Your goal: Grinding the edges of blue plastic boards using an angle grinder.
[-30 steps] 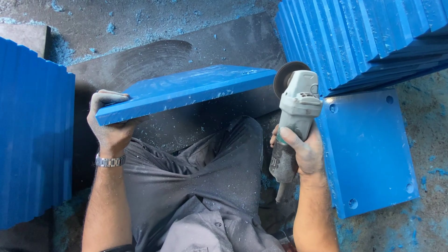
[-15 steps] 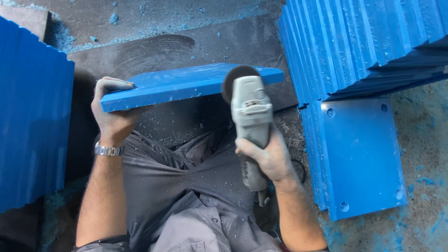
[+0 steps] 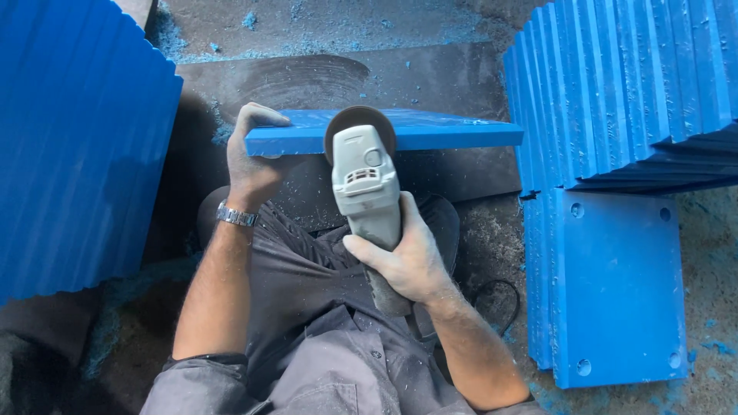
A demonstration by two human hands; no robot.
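Dusty floor; blue panel (image 3: 430,129) crosswise

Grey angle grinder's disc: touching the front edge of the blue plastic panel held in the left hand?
Cannot tell. In the head view the disc overlaps the blue plastic panel edge, but the grinder body hides the meeting point.

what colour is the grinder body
Light grey grinder, dusty, held in the right hand; head view.

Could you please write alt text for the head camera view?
Seen from above, a person's right hand presses a grey angle grinder against the edge of a blue plastic board gripped by the left hand. Stacks of blue boards stand either side, shavings on the floor.
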